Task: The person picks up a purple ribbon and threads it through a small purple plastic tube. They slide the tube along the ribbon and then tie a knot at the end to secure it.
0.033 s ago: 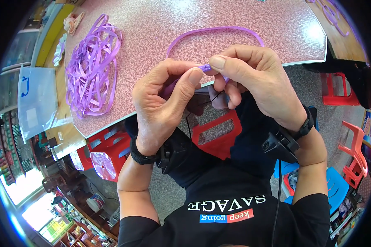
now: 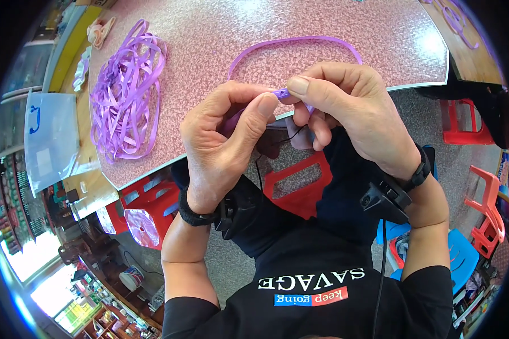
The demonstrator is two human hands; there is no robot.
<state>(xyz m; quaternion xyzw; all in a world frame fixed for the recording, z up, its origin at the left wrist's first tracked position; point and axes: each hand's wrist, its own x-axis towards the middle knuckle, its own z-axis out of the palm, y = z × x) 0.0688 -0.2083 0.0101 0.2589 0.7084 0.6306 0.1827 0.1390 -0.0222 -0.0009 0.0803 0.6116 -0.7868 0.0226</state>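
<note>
A flat purple strap [image 2: 295, 39] arcs over the pink speckled table [image 2: 203, 34] in front of me, both its sides running down to my hands. At the table's near edge, my left hand [image 2: 223, 133] pinches the strap between thumb and forefinger. My right hand [image 2: 350, 107] grips it just beside, thumb on top and fingers curled below. A short purple piece with small dark marks [image 2: 281, 93] shows between the two thumb tips; I cannot make out its exact form. On the table's left side lies a tangled heap of purple straps [image 2: 127, 96].
Red stools [image 2: 300, 183] stand under the table and at the right [image 2: 466, 123], with a blue stool [image 2: 462, 257] at the lower right. A translucent plastic sheet [image 2: 51, 141] is at the left. More purple strap [image 2: 455, 20] lies on a wooden surface at the far right.
</note>
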